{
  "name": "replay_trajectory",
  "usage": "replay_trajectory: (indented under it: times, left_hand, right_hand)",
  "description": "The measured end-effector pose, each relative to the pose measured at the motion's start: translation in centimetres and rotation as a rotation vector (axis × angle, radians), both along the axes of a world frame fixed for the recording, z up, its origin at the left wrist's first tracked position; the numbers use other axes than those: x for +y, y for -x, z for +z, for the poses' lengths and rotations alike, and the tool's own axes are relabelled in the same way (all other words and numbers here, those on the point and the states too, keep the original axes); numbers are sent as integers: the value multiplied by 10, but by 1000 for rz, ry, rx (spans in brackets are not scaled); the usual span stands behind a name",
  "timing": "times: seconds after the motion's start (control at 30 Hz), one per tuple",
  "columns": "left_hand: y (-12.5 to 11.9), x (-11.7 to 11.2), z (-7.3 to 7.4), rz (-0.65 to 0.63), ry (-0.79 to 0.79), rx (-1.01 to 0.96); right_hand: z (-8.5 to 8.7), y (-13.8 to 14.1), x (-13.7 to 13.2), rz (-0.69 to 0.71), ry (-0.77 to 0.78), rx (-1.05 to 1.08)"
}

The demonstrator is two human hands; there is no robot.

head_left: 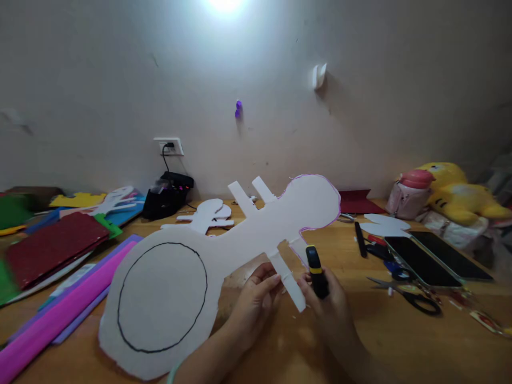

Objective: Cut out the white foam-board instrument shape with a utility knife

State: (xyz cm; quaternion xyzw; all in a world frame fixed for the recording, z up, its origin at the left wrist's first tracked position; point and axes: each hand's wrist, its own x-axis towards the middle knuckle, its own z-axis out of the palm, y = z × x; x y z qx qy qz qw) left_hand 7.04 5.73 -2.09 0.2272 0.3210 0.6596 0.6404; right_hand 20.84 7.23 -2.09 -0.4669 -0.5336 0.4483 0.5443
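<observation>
A large white foam cut-out (244, 234), shaped like a figure with a round end bearing a black drawn circle (162, 296) and several strip-like limbs, lies tilted across the wooden table (384, 341). My left hand (256, 298) pinches one of its lower strips near the middle. My right hand (326, 301) is closed round a black and yellow utility knife (316, 264), whose tip stands beside that strip and the cut-out's edge.
Scissors (416, 298), two phones (436, 258) and markers lie at the right, with a yellow plush toy (460, 192) behind. Pink and purple rolled sheets (60, 314) and coloured foam sheets fill the left. A smaller white cut-out (208, 213) and a black pouch (166, 197) sit by the wall.
</observation>
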Motion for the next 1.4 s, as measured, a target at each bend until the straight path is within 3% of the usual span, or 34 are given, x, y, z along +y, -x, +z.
replay_trajectory:
  times: [0.23,0.43,0.77,1.07,1.4]
  left_hand:
    - [1,-2,0,2,15,-8]
    - [1,-2,-3,7,8,1]
    - [2,-2,-3,1,12,11]
    - [4,-3,0,13,17,12]
    - [9,2,1,63,0,19]
  right_hand:
    - [-2,1,1,-34,0,-43]
    - [-6,2,3,69,-5,-24]
    - [-4,-2,6,81,8,-21]
    - [-19,-8,7,97,-36,-155]
    - [-15,-16,5,181,-70,-166]
